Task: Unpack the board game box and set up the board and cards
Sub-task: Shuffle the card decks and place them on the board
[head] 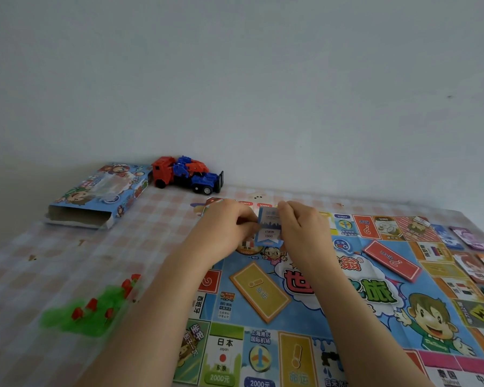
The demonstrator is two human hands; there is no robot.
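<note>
The colourful game board (347,308) lies unfolded on the checked tablecloth. Over its far edge both my hands hold a small stack of blue-and-white cards (268,229). My left hand (229,227) pinches the stack's left side and my right hand (299,227) grips its right side. A red card deck (391,261) lies on the board's right half, and the yellow card space (260,291) is printed left of the centre. The open, empty game box (95,196) lies at the far left.
A red and blue toy truck (187,174) stands by the wall behind the box. Green and red plastic pieces (95,308) sit in a pile at the left. Several cards (470,247) lie along the board's right edge. A white wall rises behind the table.
</note>
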